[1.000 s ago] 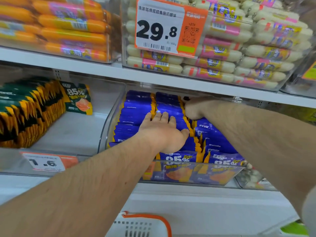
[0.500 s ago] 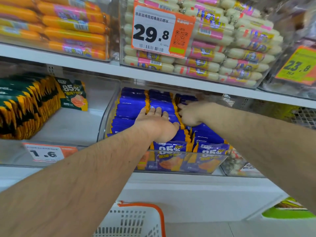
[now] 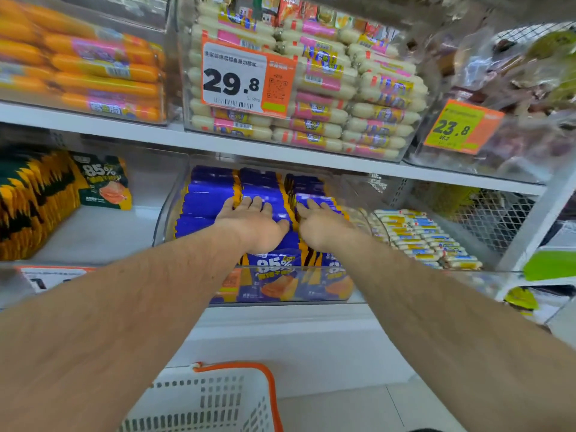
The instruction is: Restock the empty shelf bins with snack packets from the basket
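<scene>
A clear shelf bin (image 3: pixel 170 213) on the middle shelf holds three rows of blue snack packets (image 3: pixel 205 198) standing on edge. My left hand (image 3: pixel 252 224) lies flat on the middle row, fingers straight and pointing back. Beside it, my right hand (image 3: pixel 321 224) rests flat on the right row with its fingers extended too. Neither hand holds a packet. Below, near the floor, a white basket (image 3: pixel 212 400) with an orange handle shows only its rim and one perforated wall; its contents are hidden.
Left of the blue bin, green and yellow packets (image 3: pixel 37 201) fill part of another bin (image 3: pixel 93 235). To the right lie small white sausage sticks (image 3: pixel 420 235). The upper shelf carries orange sausages (image 3: pixel 93 73), white sausages (image 3: pixel 358 104) and price tags (image 3: pixel 237 79).
My right hand has uncurled and slid forward from the back of the right row, now lying flat next to my left hand. The camera view shifted slightly down and left.
</scene>
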`<state>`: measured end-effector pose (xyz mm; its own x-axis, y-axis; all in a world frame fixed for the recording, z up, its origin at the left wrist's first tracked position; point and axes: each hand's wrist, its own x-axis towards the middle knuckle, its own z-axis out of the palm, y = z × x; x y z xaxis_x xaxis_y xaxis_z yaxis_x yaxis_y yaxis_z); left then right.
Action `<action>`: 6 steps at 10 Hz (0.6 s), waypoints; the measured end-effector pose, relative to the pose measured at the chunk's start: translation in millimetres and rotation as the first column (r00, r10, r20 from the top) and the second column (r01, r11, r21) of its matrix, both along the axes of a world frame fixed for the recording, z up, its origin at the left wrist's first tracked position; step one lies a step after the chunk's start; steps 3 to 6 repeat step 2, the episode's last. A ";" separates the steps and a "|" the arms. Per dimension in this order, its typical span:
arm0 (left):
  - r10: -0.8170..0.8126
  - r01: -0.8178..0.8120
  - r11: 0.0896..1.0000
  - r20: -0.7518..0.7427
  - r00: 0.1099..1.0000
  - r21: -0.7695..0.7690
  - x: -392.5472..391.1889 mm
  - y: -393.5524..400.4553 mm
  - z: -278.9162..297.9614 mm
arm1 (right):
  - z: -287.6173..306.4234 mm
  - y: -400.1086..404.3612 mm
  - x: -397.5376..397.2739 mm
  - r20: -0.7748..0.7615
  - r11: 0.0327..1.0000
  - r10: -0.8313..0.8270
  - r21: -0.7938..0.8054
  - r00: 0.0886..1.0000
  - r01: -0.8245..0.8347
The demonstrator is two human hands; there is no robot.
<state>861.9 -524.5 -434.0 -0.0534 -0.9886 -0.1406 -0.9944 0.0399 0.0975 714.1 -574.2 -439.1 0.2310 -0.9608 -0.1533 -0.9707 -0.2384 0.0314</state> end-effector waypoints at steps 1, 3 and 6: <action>0.005 -0.005 1.000 0.012 1.000 -0.002 -0.5 2.8 0.2 | -2.9 -1.8 -5.8 0.060 0.999 -0.028 0.028 0.998 0.027; 0.014 -0.013 0.997 0.013 1.000 -0.074 0.2 7.7 7.0 | 10.7 9.1 -0.3 0.108 1.000 -0.012 -0.001 0.994 0.012; 0.014 -0.013 0.997 0.013 1.000 -0.074 0.2 7.7 7.0 | 10.7 9.1 -0.3 0.108 1.000 -0.012 -0.001 0.994 0.012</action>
